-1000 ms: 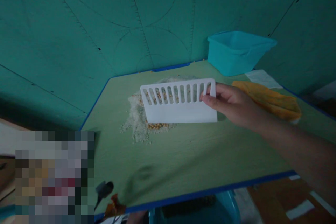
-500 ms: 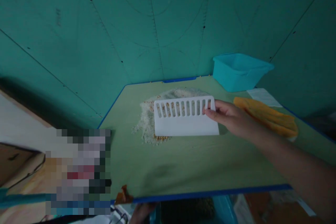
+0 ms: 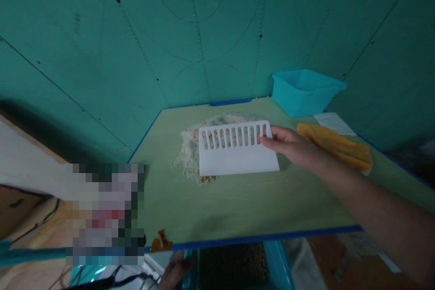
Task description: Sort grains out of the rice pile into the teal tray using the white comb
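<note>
My right hand (image 3: 283, 142) grips the right end of a white slotted plastic panel (image 3: 238, 161), fingers through and around its last slots. The panel stands tilted over a spread of white grains (image 3: 190, 154) on the table, hiding part of it. Small tan kernels (image 3: 207, 180) show below its lower left edge and through the slots. At the bottom of the view my left hand (image 3: 175, 273) is dark and partly cut off. Its fingers close on the left rim of a blue bin (image 3: 283, 267), which holds dark brown granular stuff, below the table's front edge.
The pale green table (image 3: 244, 204) has blue edging and stands against a green wall (image 3: 204, 31). A turquoise tub (image 3: 306, 99) sits at the back right, near a white sheet (image 3: 335, 123) and an orange cloth (image 3: 336, 145). Brown tape (image 3: 161, 241) marks the front left corner.
The view has shifted slightly, showing more of the blue bin and its contents. The panel stays over the grains in my right hand, its lower edge a little differently angled.
</note>
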The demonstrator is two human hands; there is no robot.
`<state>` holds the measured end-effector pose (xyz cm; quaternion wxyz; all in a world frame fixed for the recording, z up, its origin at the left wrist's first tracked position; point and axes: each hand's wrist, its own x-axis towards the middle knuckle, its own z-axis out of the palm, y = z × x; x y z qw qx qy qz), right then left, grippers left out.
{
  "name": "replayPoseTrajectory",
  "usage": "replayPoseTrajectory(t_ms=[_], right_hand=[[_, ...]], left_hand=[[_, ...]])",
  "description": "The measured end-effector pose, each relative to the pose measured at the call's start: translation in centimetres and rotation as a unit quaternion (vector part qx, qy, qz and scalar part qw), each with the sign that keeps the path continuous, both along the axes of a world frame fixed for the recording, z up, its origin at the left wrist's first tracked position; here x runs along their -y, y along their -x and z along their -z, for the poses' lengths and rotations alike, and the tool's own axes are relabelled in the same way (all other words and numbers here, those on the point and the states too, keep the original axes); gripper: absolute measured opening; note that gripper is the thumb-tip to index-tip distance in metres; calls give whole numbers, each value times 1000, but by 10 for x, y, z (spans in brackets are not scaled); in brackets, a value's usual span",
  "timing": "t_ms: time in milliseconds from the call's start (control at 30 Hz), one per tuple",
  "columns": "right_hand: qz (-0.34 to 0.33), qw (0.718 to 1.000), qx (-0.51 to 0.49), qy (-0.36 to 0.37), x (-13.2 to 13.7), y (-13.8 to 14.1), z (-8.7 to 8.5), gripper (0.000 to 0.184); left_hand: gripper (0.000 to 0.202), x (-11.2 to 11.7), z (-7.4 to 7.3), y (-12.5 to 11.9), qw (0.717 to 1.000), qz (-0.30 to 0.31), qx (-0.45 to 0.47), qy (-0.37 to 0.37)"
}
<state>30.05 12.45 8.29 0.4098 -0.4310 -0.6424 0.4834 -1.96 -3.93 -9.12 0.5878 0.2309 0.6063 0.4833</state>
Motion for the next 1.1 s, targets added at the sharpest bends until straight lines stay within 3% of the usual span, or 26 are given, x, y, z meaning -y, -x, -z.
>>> replayPoseTrajectory(t_ms=[167, 300, 467, 733, 833, 1100], right_hand=[[-4, 1000, 2, 15, 0, 1, 0, 20], [-8, 1000, -9, 16, 2, 3, -3, 18], [-20, 999, -21, 30, 3, 3, -1, 17], [-31, 998, -17, 43, 4, 6, 0, 17], [-25, 999, -10, 36, 5, 7, -2, 16], [13, 1000, 4, 24, 3, 10, 1, 18]], left_hand=[[18, -13, 2, 0, 999, 10, 5, 46], [17, -20, -5, 0, 997, 9, -3, 77], [18, -19, -16, -8, 998, 11, -17, 61], [8, 1, -55, -26, 998, 23, -12, 54], [16, 5, -69, -35, 996, 28, 19, 80], [23, 6, -82, -45, 994, 23, 50, 91]])
